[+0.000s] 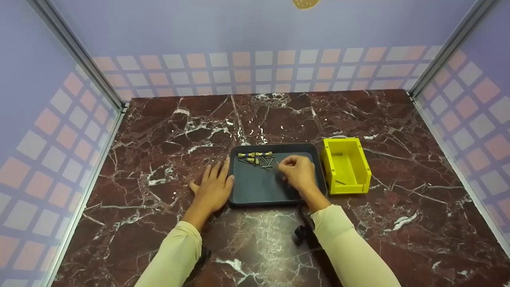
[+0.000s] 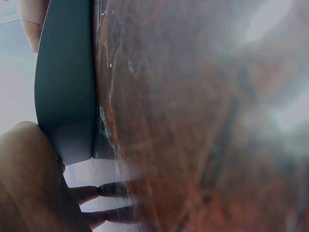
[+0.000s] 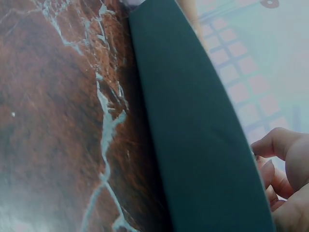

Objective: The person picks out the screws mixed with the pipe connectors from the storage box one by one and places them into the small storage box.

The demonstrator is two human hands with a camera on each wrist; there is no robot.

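Observation:
A dark grey tray (image 1: 255,191) lies on the marbled table, holding several brass fittings (image 1: 255,154) with blue bands and a loose group of thin metal screws (image 1: 266,162) near its far left part. My left hand (image 1: 213,189) rests at the tray's left edge with fingers spread, thumb and palm side against the rim. Over the tray's right half, my right hand (image 1: 298,172) has thumb and index finger pinched together on a thin screw, mostly hidden by the fingertips. In the right wrist view, curled fingers (image 3: 275,145) show beyond the tray wall (image 3: 193,121).
Right beside the tray stands a yellow bin (image 1: 352,189) with a low front, a few thin metal pieces inside. Patterned panels (image 1: 263,67) close off the table at the back and both sides. A small black object (image 1: 301,233) shows by the right forearm.

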